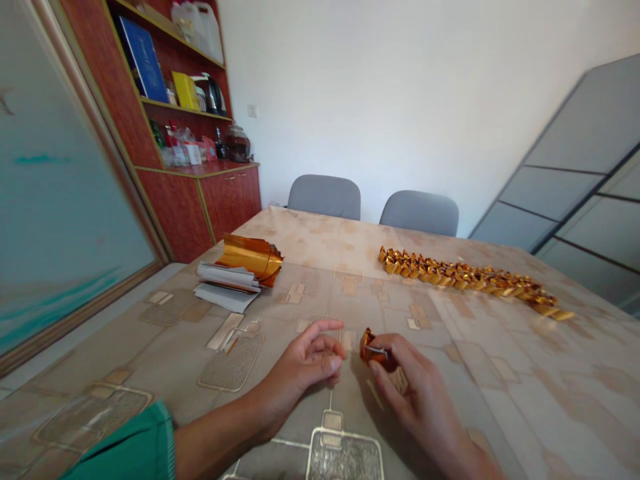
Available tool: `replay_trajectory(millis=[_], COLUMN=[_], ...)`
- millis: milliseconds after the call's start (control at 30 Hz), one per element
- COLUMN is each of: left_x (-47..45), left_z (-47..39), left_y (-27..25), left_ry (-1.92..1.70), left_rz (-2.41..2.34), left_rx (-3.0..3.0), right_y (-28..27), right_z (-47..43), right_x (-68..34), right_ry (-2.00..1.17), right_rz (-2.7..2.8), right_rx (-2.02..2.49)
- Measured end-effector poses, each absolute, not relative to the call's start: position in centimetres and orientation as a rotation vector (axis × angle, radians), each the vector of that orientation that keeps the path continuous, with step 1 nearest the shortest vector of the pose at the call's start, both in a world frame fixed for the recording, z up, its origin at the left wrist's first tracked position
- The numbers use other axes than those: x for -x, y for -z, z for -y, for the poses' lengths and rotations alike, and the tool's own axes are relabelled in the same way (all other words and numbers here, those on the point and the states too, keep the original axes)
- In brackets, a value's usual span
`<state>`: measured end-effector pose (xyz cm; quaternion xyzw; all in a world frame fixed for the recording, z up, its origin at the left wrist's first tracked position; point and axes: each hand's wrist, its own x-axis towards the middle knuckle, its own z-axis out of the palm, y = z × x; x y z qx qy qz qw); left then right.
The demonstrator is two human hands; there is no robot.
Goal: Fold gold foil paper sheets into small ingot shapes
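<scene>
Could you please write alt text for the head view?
A person's right hand holds a folded gold piece over a patterned table; the left hand is loosely curled nearby. Lined-up gold pieces lie farther back at right, curled gold sheets at left.

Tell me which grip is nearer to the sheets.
Left. The left grip is apart from the sheets, to their right and nearer the camera; the right grip, holding a gold piece, is farther right.
</scene>
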<state>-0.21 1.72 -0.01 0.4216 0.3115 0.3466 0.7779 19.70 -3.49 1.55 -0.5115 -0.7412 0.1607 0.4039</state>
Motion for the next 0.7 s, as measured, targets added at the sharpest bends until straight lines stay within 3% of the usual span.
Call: replay_trajectory(millis=[367, 700], left_x=[0.2, 0.6], left_z=[-0.9, -1.6], left_y=[-0.3, 0.9], left_ry=[-0.695, -0.702], left_rz=[-0.690, -0.760], left_rx=[-0.958, -0.971], right_y=[1.0, 1.9], right_z=[1.4, 0.3], right_x=[-42.9, -52.4], right_ry=[0.165, 0.569], right_rz=[1.533, 1.398], right_rx=[2.119, 2.398])
